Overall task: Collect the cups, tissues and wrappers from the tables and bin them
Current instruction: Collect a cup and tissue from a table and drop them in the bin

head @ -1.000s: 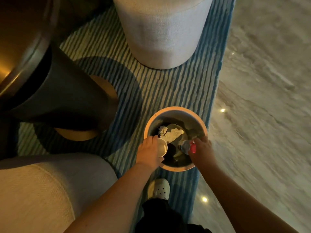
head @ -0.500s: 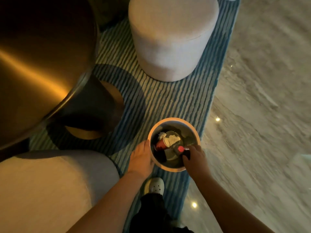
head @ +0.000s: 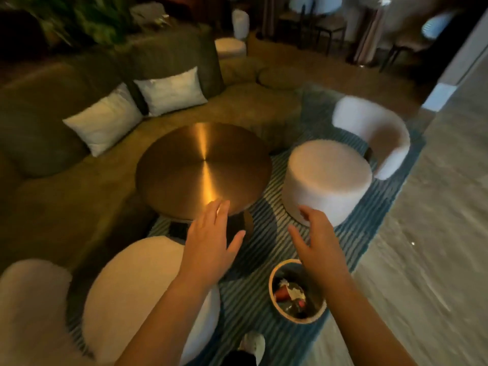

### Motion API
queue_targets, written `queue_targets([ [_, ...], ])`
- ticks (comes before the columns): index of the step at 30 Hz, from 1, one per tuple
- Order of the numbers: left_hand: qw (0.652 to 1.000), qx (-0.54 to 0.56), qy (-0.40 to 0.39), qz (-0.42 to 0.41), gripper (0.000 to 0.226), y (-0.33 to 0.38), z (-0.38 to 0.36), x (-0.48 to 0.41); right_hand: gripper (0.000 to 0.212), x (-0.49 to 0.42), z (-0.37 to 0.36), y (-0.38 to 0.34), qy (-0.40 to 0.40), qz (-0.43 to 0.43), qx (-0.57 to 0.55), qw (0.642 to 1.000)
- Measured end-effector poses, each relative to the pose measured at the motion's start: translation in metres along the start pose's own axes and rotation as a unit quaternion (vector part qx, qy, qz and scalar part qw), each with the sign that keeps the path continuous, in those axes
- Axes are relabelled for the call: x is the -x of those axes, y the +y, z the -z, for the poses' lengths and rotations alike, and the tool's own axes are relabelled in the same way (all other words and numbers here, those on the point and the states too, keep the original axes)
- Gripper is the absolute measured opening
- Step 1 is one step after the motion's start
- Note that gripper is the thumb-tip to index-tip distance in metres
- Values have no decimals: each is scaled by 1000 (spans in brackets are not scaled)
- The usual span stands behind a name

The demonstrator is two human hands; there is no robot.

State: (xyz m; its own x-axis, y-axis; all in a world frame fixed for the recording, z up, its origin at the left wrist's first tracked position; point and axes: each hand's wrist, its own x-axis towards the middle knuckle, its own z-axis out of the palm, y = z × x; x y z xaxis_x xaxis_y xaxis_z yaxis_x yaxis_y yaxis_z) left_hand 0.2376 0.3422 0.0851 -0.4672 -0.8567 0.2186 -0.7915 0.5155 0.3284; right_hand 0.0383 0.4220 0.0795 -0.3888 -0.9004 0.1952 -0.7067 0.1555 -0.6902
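Brass-toned round table (head: 203,167) beyond the left hand (head: 208,236) and right hand (head: 317,241), both spread empty, near a litter-filled bin (head: 271,289).

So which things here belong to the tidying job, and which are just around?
Job: bin, red cup and crumpled tissue inside it, round table, left hand, right hand, both holding nothing.
Just around: pale stool, sofa, white cushions, striped rug.

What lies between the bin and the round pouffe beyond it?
Head view: only striped rug between bin and pouffe, with the right hand above it.
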Motion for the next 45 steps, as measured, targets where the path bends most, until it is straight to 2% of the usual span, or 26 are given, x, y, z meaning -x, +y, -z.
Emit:
queue_targets([
  [3,995,-39,82,27,66,-3,86,43,50,11,31,-76,0,96,-1,995],
  [6,988,-75,117,63,70,-10,163,92,51,24,48,-147,-8,180,-12,984],
  [12,962,-117,198,149,71,-34,286,218,52,85,25,-279,-41,277,-112,953],
  [16,939,-95,249,217,74,-57,337,304,60,150,-11,-354,-101,341,-158,921],
  [23,880,-108,302,350,75,-124,389,459,64,270,-81,-484,-167,458,-156,859],
  [30,809,-131,317,477,77,-199,444,629,59,419,-174,-609,-219,513,-177,811],
  [34,810,-150,302,480,75,-237,462,692,50,499,-228,-662,-253,519,-202,791],
  [40,766,-161,326,530,74,-303,498,784,58,560,-300,-738,-326,526,-218,755],
  [45,754,-162,324,548,72,-381,516,814,53,583,-378,-793,-354,532,-213,739],
])
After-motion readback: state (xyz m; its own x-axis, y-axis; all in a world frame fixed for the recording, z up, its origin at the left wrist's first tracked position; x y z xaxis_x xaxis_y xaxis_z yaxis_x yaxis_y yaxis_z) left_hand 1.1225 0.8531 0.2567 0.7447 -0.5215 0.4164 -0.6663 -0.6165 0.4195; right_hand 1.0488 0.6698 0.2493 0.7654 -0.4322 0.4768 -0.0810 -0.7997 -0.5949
